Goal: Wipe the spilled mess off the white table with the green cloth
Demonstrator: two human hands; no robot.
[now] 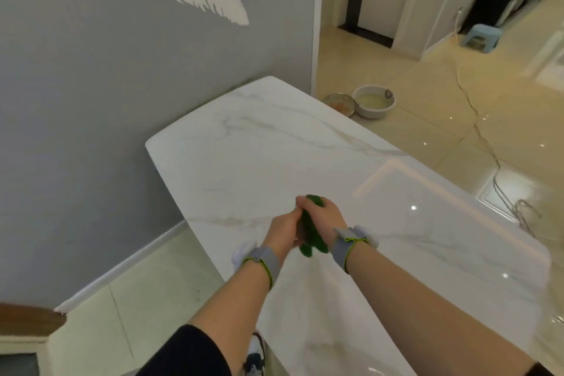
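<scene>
Marble veining runs across the white table [274, 149], the biggest thing before us, and its top is glossy. We cannot make out any spill on it from here. Beyond its far edge a pale bowl [374, 102] sits on the floor tiles.

Our forearms reach over the near part of the table and the hands meet above it. Our left hand [282, 229] wraps its fingers round the lower part of the green cloth [314, 239]. Our right hand [326, 215] closes over the upper part, so both grip the same bundle.

The cloth is bunched into a narrow wad between the palms. A tuft pokes out past the right fingers and a loose end hangs toward the wrists. We cannot tell whether it touches the table.

We judge it soft, light and limp, with no shape of its own. Bunched like this it offers little wiping face, so we would fold it into a flat pad. We would take hold from above, palm flat and fingers spread. On so slick a top it should slide freely, so the pressure must come from us. Pinched by one corner, it would only trail and smear.
</scene>
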